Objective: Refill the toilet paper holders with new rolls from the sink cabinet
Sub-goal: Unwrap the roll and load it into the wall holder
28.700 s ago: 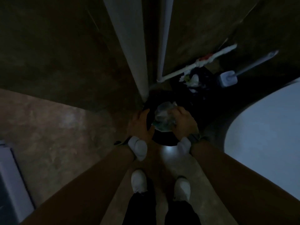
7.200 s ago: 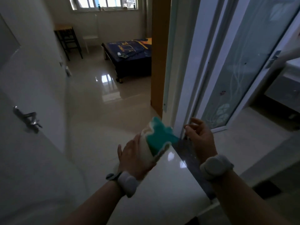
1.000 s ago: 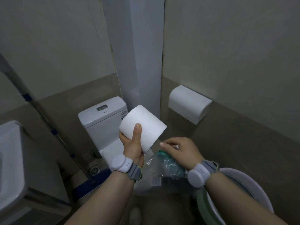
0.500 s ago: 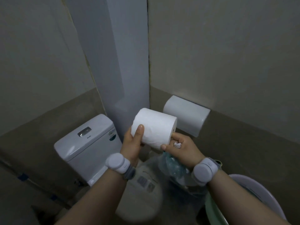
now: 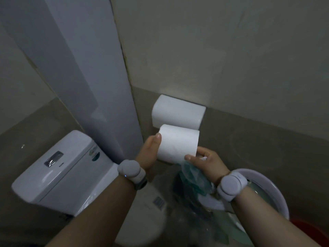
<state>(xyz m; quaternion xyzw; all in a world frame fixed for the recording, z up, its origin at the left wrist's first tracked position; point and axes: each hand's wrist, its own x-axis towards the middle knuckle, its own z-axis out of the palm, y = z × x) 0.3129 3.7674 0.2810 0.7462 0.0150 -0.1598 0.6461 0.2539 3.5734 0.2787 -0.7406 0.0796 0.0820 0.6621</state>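
A full white toilet paper roll [image 5: 178,142] lies on its side between both hands, just below the white covered holder [image 5: 178,111] on the right wall. My left hand [image 5: 148,152] grips the roll's left end with the thumb on top. My right hand [image 5: 207,163] touches the roll's lower right end with thumb and fingers and also clutches a crumpled clear and teal plastic wrapper [image 5: 194,179] that hangs below it. The holder's cover is down, so its inside is hidden.
A white toilet cistern [image 5: 57,168] with a chrome flush button stands at lower left, its closed lid [image 5: 142,220] below my arms. A pale pillar [image 5: 92,72] fills the corner. A white basin [image 5: 263,189] and something red [image 5: 313,230] sit at lower right.
The roll has turned level and risen up to just under the holder. My right hand has come up against the roll's right end, still carrying the wrapper.
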